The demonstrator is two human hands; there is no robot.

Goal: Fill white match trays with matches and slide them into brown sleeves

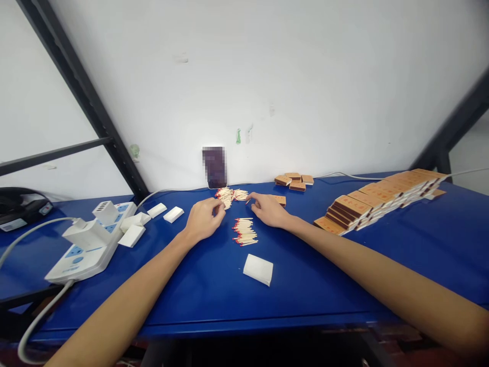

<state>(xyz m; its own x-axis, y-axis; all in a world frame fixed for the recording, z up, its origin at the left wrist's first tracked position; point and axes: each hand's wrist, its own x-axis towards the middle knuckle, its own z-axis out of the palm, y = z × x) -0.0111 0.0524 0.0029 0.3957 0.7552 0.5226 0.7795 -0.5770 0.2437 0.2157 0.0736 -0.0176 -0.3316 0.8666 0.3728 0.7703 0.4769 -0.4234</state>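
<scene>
A heap of loose matches (226, 198) with red heads lies at the back of the blue table, near the wall. My left hand (205, 218) is at the left edge of this heap, fingers curled together; what they hold, if anything, is hidden. On the other side, my right hand (268, 210) has thumb and forefinger pinched on what looks like a single match (248, 201). Between my forearms lies a row of matches (245, 232), heads to the left. Closer to me sits a small white matchbox tray (258, 269). A brown matchbox (280, 200) is partly hidden behind my right hand.
Stacked matchboxes (367, 201) run along the right; several more matchboxes (294, 181) lie by the wall. A phone (216, 168) leans against the wall. Left are white trays (173, 214), a power strip (91, 260) with chargers and cables, and black headphones (23, 206).
</scene>
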